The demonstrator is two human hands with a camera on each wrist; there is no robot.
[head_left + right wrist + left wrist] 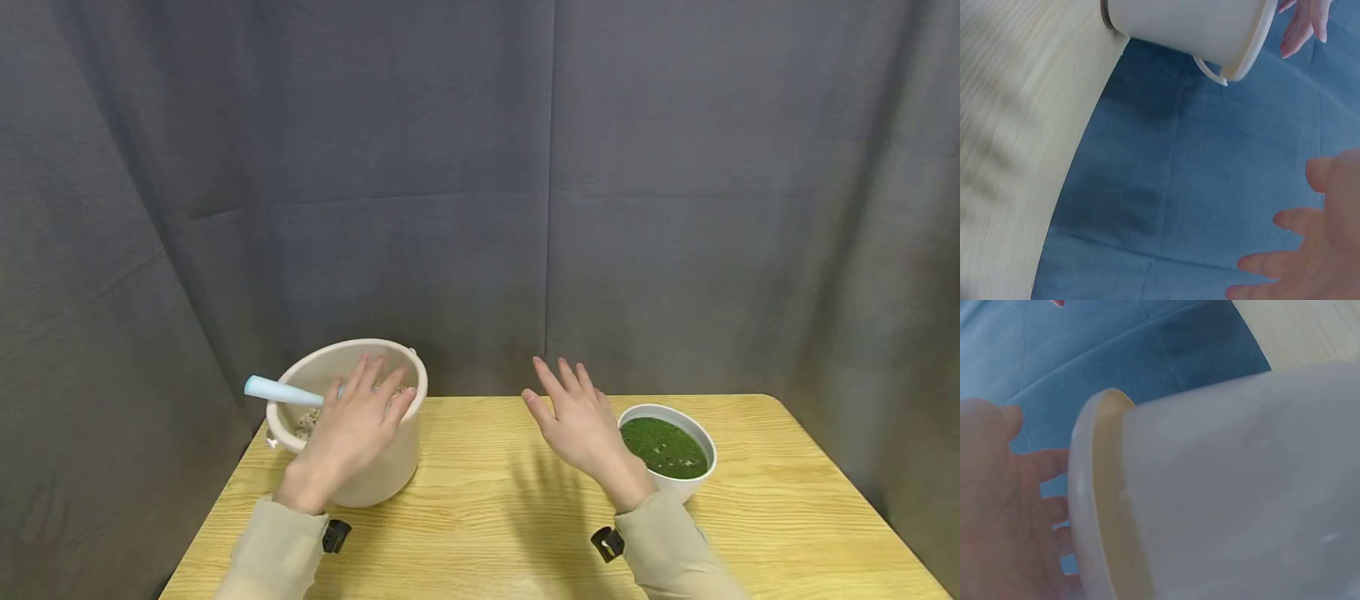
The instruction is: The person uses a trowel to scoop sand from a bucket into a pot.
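Cream-coloured round plastic pot [367,467] stands on the near-left part of a light wooden table [495,500], close to the table's left edge. From the head camera, the left hand [352,429] hovers flat over the pot's open mouth, fingers straight and spread, gripping nothing. A pale blue spoon handle [281,390] sticks out over the pot's left rim, just beyond the fingertips. The right hand [577,425] is raised above the middle of the table, palm facing left, fingers straight and slightly apart, holding nothing. Just to its right sits a small white bowl of dark green soup [666,450]. Bare tabletop lies between pot and bowl, and a grey cloth backdrop [480,167] hangs behind the far edge.

From the left wrist camera, the pot [1229,494] fills most of the view, its rim next to the open palm [997,506].

From the right wrist camera, the right hand's straight fingers [1297,250] show at lower right; the pot [1191,28] stands well apart across the table [1016,125].
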